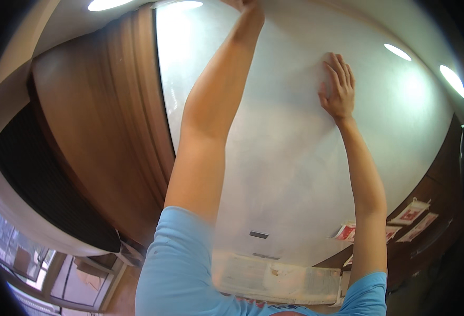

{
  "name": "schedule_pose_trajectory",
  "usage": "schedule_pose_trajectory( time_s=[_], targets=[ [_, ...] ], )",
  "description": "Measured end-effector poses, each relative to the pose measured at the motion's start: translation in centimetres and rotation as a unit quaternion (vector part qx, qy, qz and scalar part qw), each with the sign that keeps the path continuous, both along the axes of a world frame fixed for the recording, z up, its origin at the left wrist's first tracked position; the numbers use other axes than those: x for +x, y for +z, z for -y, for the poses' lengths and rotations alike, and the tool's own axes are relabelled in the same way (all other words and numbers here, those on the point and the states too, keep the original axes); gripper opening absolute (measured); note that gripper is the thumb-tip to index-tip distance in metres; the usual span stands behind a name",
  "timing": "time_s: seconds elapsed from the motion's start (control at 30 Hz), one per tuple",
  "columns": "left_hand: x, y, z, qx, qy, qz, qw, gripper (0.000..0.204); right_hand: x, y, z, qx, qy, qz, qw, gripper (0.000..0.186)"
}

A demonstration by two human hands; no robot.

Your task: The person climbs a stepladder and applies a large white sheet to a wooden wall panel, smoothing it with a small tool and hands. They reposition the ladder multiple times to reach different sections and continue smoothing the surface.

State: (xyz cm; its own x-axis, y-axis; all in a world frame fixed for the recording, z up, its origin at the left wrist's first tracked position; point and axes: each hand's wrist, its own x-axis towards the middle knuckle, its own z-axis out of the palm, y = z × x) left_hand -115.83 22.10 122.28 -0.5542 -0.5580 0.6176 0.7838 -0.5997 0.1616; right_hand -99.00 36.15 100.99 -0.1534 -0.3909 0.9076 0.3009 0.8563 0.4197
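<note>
Where your right hand (340, 100) lies over the pale panel (284, 158): its fingers point upward, slightly apart, thumb out to the side, palm toward the surface, gripping nothing. It looks laid against the panel, though how hard it presses does not show; a damp palm on that glossy finish could slide.

Left hand: your left hand (247, 5) is cut off by the upper edge of the view, so I cannot tell whether it is spread, closed or pinching something. A poor hold up there could easily go unnoticed.

Raised arms: your left arm (205, 116) stretches higher than your right arm (369, 184). Tired shoulders or that uneven reach could put more push on one side.

Panel: it fills the middle of the view in front of you. If it is loose, which I cannot tell, lopsided pressure could tilt it.

Black edge: the black edge (162, 79) runs between the panel and the brown surface (100, 126); a sideways shove could scrape there.

Red-and-white papers: your right arm crosses in front of the papers (412, 211); if they are within reach, a swinging elbow could brush them.

Glare: bright light (398, 51) shining on the panel could hide a smear.
</note>
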Motion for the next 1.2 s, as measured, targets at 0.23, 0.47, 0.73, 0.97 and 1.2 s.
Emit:
schedule_pose_trajectory(
  time_s=[0.23,0.47,0.73,0.97,1.2],
  targets=[
    [-5.0,0.9,6.8,0.034,-0.002,-0.010,0.999,0.082,-0.4,0.1,-0.1,0.024,0.004,-0.019,1.000,0.048],
    [-10.3,0.6,13.5,0.063,0.015,0.020,0.998,0.083,-0.2,0.0,-0.3,0.005,-0.013,-0.005,1.000,0.048],
    [-11.0,0.4,13.9,0.060,0.017,0.039,0.997,0.084,0.0,0.0,-0.7,-0.003,0.007,0.001,1.000,0.048],
    [-5.7,0.6,8.1,0.058,-0.013,0.032,0.998,0.085,0.1,-0.1,-1.1,-0.009,0.012,0.002,1.000,0.048],
    [5.7,0.6,-7.7,0.009,-0.053,0.037,0.998,0.086,0.0,-0.1,-1.5,-0.013,0.026,-0.001,1.000,0.047]
  ],
)
